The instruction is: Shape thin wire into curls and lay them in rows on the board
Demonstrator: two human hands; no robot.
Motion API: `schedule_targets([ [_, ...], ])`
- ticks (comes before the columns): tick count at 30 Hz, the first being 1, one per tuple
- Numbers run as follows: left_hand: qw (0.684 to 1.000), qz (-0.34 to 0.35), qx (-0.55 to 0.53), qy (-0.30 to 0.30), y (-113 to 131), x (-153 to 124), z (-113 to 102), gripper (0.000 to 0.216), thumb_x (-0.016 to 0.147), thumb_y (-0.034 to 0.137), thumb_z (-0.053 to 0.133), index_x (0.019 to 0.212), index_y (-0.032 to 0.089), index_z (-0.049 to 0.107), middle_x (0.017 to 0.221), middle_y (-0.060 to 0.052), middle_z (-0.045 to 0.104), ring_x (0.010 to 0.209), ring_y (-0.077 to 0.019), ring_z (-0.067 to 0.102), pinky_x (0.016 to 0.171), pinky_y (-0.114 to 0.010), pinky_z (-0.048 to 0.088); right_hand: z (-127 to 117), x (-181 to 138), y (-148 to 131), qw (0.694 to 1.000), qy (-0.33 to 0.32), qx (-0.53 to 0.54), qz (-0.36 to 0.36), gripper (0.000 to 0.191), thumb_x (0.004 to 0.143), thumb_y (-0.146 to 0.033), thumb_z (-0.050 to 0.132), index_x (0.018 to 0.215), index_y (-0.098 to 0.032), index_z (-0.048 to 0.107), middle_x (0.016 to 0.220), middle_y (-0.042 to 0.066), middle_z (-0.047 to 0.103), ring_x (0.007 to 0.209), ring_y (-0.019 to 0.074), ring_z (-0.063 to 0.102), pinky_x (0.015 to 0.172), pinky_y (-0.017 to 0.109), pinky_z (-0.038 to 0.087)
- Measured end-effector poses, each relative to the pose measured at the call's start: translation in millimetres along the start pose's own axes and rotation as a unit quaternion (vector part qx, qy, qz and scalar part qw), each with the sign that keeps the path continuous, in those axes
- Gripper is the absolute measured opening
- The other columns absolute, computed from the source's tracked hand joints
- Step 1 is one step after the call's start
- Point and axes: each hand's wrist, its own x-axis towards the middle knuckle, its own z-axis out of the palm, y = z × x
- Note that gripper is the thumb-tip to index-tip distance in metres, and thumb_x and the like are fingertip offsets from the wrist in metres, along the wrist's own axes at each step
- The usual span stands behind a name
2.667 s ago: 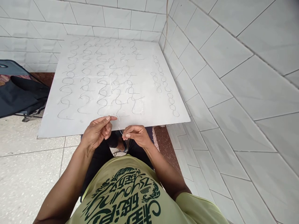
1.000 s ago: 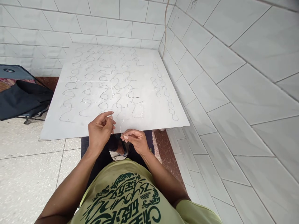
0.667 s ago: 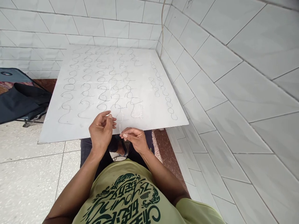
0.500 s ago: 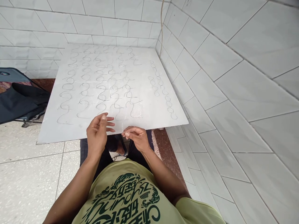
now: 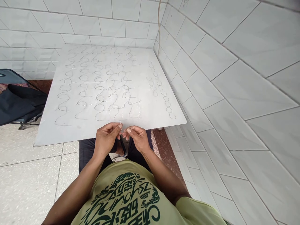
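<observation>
A thin, bent piece of wire (image 5: pixel 122 130) spans the small gap between my hands, just over the near edge of the white board (image 5: pixel 161 117). My left hand (image 5: pixel 107 136) pinches it between thumb and fingers. My right hand (image 5: pixel 137 136) also has its fingertips closed on the wire, to the right and close beside the left ones. Several curved wire pieces (image 5: pixel 100 97) lie in columns on the board. Smaller ring-like loops (image 5: pixel 167 103) form short rows along its right side.
Tiled walls (image 5: pixel 225 103) rise behind the board and to its right. A cable (image 5: pixel 159 28) hangs in the corner. At the far left stands a folding chair with dark cloth (image 5: pixel 18 104). Below the board are my legs and a speckled floor (image 5: pixel 28 175).
My left hand has moved right and its fingers, spread before, have closed on the wire beside my right hand. The right hand has stayed nearly in place. The view has shifted slightly.
</observation>
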Motion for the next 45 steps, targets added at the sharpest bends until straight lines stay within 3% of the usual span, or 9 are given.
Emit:
schedule_targets([
  [7,1.000,-0.007,0.015,0.008,6,1,2,0.024,0.084,0.041,0.078,0.092,0.018,0.078,0.068,-0.001,0.070,0.056,-0.0136,0.062,0.058,-0.027,0.052,1,-1,-3,1.000,0.001,0.006,-0.003,0.026,0.092,-0.044,0.073,0.086,-0.019,0.078,0.079,0.005,0.075,0.067,0.0155,0.064,0.060,0.029,0.049],
  [18,1.000,0.005,0.026,-0.009,-7,1,2,0.028,0.085,0.041,0.077,0.099,0.016,0.075,0.073,-0.002,0.072,0.058,-0.0151,0.065,0.058,-0.028,0.055,11,-2,-8,0.992,0.067,0.085,0.065,0.025,0.081,-0.041,0.083,0.086,-0.017,0.080,0.080,0.007,0.078,0.064,0.0156,0.067,0.055,0.027,0.048],
  [26,0.998,0.006,0.042,0.037,-13,-2,8,0.033,0.085,0.041,0.074,0.100,0.012,0.074,0.075,-0.003,0.073,0.059,-0.0153,0.067,0.059,-0.027,0.057,13,-1,-6,0.990,0.068,0.093,0.079,0.026,0.081,-0.042,0.083,0.085,-0.017,0.080,0.076,0.007,0.077,0.065,0.0179,0.069,0.059,0.029,0.052],
  [31,0.996,0.007,0.060,0.060,-17,2,10,0.031,0.084,0.041,0.075,0.097,0.013,0.076,0.074,-0.003,0.074,0.059,-0.0159,0.069,0.059,-0.027,0.056,6,5,-9,0.994,0.087,0.022,0.055,0.022,0.079,-0.040,0.083,0.078,-0.019,0.077,0.077,0.004,0.075,0.064,0.0150,0.066,0.053,0.025,0.047],
  [36,1.000,-0.002,-0.006,0.030,-9,10,14,0.039,0.081,0.045,0.079,0.099,0.011,0.075,0.073,-0.003,0.073,0.063,-0.0169,0.069,0.065,-0.031,0.061,-3,15,-24,0.996,0.070,-0.011,0.060,0.027,0.082,-0.045,0.080,0.080,-0.018,0.077,0.077,0.005,0.075,0.063,0.0146,0.065,0.051,0.025,0.045],
  [40,1.000,0.001,-0.020,0.011,-2,14,16,0.049,0.083,0.048,0.077,0.111,0.009,0.074,0.079,-0.005,0.074,0.070,-0.0180,0.071,0.072,-0.034,0.062,-13,28,-43,0.997,0.048,-0.006,0.063,0.032,0.081,-0.049,0.081,0.082,-0.018,0.076,0.080,0.006,0.077,0.064,0.0158,0.067,0.053,0.026,0.047],
  [45,1.000,-0.003,0.018,0.024,2,4,0,0.050,0.087,0.052,0.071,0.116,0.012,0.072,0.095,-0.009,0.077,0.076,-0.0186,0.072,0.074,-0.034,0.062,-40,56,-73,0.995,0.069,-0.024,0.063,0.034,0.077,-0.050,0.084,0.081,-0.017,0.073,0.084,0.010,0.079,0.067,0.0183,0.071,0.053,0.027,0.047],
])
